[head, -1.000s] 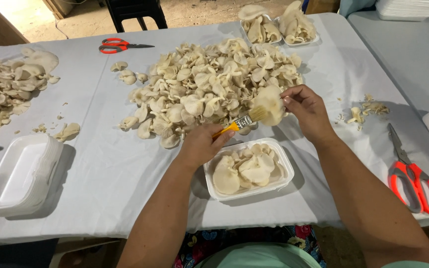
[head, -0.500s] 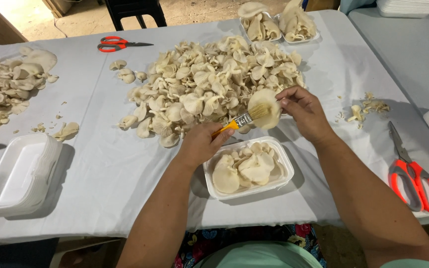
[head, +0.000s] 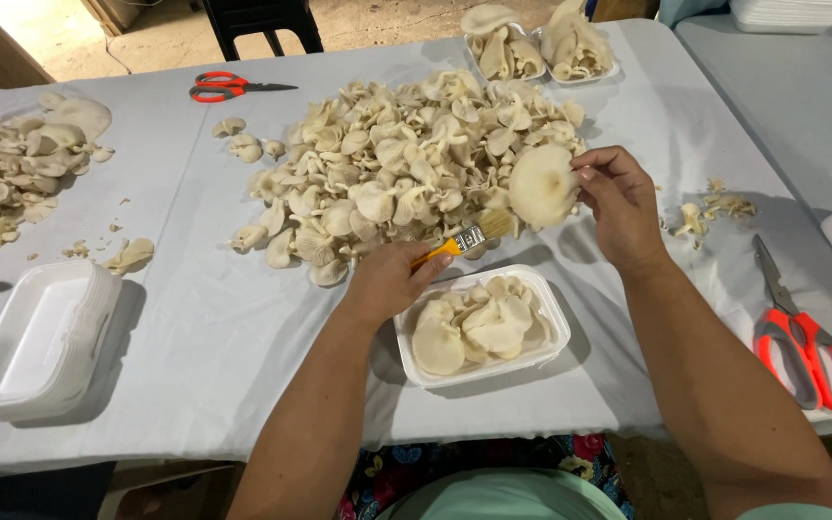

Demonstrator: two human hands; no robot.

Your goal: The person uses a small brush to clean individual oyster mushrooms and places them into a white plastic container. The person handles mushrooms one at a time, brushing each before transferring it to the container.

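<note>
Head view of mushroom cleaning at a bench (head: 195, 356) covered in pale cloth; the right hand (head: 618, 197) pinches a broad, pale mushroom cap (head: 541, 185) by its edge, held above the bench beside the large heap of mushrooms (head: 406, 173); the left hand (head: 387, 279) is closed around the orange handle of a small brush (head: 469, 238), whose bristles meet the lower edge of the cap; directly below lies a white foam tray (head: 551, 318) partly filled with mushrooms. To do this step well, light strokes running from the centre of the cap outward seem advisable, with the cap supported from behind, since such thin flesh probably tears easily; turning the cap would let the brush reach each part. A stack of empty foam trays (head: 40, 337) sits at the left, orange-handled scissors (head: 806, 337) at the right, red scissors (head: 228, 87) at the far side; a second heap (head: 12, 173) and a filled tray (head: 541, 43) lie farther off. The far face of the cap, any dirt on it, and the fingertips behind it are hidden; the second heap is cut off by the left edge.
</note>
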